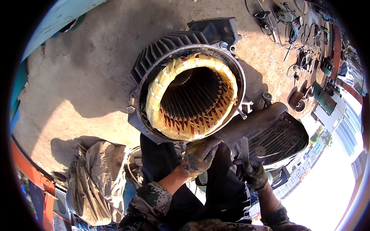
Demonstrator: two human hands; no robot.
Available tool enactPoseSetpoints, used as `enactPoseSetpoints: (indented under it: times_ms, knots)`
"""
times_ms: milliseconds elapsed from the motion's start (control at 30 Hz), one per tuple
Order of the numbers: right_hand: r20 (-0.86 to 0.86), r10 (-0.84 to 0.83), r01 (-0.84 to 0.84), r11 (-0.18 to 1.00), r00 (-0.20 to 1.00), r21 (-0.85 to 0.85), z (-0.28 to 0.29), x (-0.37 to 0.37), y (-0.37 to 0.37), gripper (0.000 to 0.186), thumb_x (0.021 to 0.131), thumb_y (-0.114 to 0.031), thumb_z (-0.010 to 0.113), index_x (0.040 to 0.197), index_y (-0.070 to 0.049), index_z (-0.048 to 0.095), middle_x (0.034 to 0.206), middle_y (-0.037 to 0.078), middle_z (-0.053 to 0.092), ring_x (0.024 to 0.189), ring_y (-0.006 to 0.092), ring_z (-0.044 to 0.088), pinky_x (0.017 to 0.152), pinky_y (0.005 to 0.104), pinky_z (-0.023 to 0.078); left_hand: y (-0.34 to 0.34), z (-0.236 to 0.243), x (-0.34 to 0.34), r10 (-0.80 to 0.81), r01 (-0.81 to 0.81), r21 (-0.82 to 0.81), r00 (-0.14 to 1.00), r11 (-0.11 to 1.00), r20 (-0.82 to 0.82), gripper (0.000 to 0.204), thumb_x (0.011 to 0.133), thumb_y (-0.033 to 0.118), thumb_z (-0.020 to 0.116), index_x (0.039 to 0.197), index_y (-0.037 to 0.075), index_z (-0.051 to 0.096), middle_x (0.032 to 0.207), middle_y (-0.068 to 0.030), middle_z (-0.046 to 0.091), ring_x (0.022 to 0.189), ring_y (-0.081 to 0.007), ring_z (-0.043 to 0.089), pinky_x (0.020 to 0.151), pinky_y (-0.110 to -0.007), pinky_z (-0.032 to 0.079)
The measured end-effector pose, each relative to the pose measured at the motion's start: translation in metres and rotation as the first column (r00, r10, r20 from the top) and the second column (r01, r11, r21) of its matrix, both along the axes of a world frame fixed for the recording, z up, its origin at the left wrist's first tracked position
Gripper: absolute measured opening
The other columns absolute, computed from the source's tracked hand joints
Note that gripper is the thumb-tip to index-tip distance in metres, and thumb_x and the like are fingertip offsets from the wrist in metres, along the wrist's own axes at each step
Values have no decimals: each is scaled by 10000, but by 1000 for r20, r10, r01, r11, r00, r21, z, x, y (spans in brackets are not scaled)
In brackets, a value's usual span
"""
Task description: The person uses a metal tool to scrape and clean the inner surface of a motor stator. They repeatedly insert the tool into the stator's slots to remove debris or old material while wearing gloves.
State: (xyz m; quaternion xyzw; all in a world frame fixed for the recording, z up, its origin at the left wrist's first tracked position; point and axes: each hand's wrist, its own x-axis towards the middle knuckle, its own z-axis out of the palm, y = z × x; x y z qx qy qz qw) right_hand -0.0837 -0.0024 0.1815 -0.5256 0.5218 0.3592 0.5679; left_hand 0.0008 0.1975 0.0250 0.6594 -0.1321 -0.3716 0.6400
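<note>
Before me stands an electric motor stator (135,106) in a dark finned housing, its round open end facing up. A thick winding ring (156,92) wrapped in yellow tape lines the opening, with red wire or strips showing between the slots. My left hand (198,156), in a patterned glove, is closed by the near rim of the housing; anything in its fingers is hidden. Lower right, my right hand (252,174), in a dark glove, grips a flat metal blade (244,149) that points up, away from the stator. The blade's handle is hidden in the hand.
Right of my legs lie a dark metal cylinder (256,121) and a mesh-covered grille (278,139). A draped tan cloth (102,173) sits at lower left. Cables and power tools (289,21) clutter the ground at far right. An orange beam (32,165) runs along the left.
</note>
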Motion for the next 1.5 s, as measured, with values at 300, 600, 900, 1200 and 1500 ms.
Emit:
enactPoseSetpoints:
  times_ms: [300, 600, 900, 1200, 1500]
  knots:
    - [-145, -436, 440, 717, 888, 540, -62, -87, 49, 684, 964, -419, 706, 1388, 87, 528, 676, -29, 537, 522, 65, 468, 488, 219, 377, -65, -135, 92, -450, 661, 670, 738, 338, -502, 630, 1055, 538, 320, 1406, 78, 568, 1326, -232, 626, 1198, -434, 608, 1042, -505, 478]
    - [-330, -603, 631, 394, 726, 668, -102, -137, 17, 862, 914, -372, 767, 1460, 166, 372, 634, -54, 429, 499, 51, 408, 468, 217, 330, -90, -316, 29, -405, 597, 602, 802, 530, -440, 546, 1047, 437, 389, 1462, 116, 540, 1568, -124, 461, 1461, -307, 404, 1212, -429, 295]
    - [-453, -679, 738, 198, 578, 644, -126, -156, 5, 637, 933, -235, 730, 1442, 61, 488, 671, -51, 465, 515, 51, 397, 517, 236, 313, -53, -316, 19, -374, 552, 470, 826, 689, -423, 467, 1079, 358, 415, 1448, 97, 533, 1515, -73, 521, 1405, -208, 448, 1151, -363, 362]
    - [-455, -671, 670, 84, 585, 738, -124, -144, 4, 765, 936, -244, 725, 1509, 96, 350, 654, -67, 375, 520, 39, 347, 506, 214, 282, -68, -266, 37, -601, 496, 772, 776, 398, -188, 459, 1047, 374, 389, 1246, 67, 667, 1271, -188, 669, 1172, -390, 627, 965, -479, 506]
    - [41, -438, 343, 756, 898, 557, -102, -109, -6, 628, 995, -337, 651, 1502, -16, 466, 838, 46, 632, 687, 109, 543, 651, 253, 447, -54, -38, 46, 394, -460, 542, -384, 703, -835, 372, 1084, 284, 469, 1228, 3, 666, 1171, -161, 712, 1031, -208, 694, 935, -327, 531]
